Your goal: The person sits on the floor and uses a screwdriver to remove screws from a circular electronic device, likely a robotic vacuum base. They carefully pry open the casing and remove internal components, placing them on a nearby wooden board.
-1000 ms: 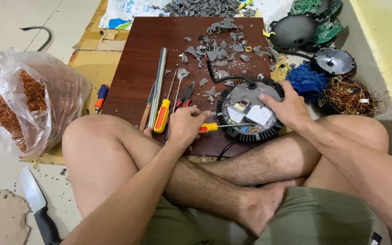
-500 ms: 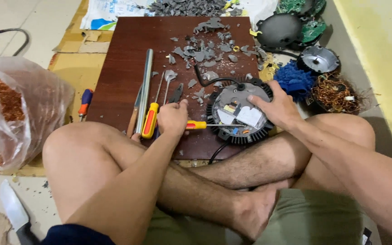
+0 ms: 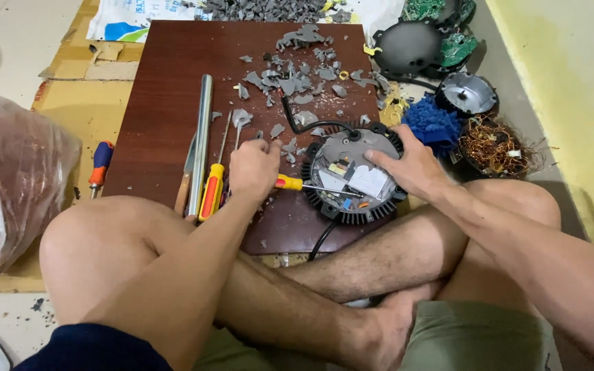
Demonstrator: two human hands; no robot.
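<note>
I sit cross-legged at a low dark wooden board point(image 3: 166, 89). My left hand point(image 3: 254, 167) grips a yellow-handled screwdriver point(image 3: 290, 183) whose shaft reaches right into a round black finned unit point(image 3: 353, 175). That unit has a grey plate, a small circuit board and a white block on top. My right hand point(image 3: 410, 165) lies on the unit's right rim and holds it down. A black cable point(image 3: 304, 124) loops from the unit across the board.
A metal rod point(image 3: 203, 130), a red-and-yellow screwdriver point(image 3: 212, 189) and other tools lie left of my hand. Grey plastic shards point(image 3: 297, 75) litter the board. A plastic bag point(image 3: 8, 185) sits at left; a blue sponge point(image 3: 433, 124), copper wire tangle point(image 3: 493, 145) and black housings point(image 3: 410, 45) at right.
The camera has moved closer and tilted. My left hand stays on the yellow screwdriver with its tip in the round unit; the right hand keeps its hold on the rim.
</note>
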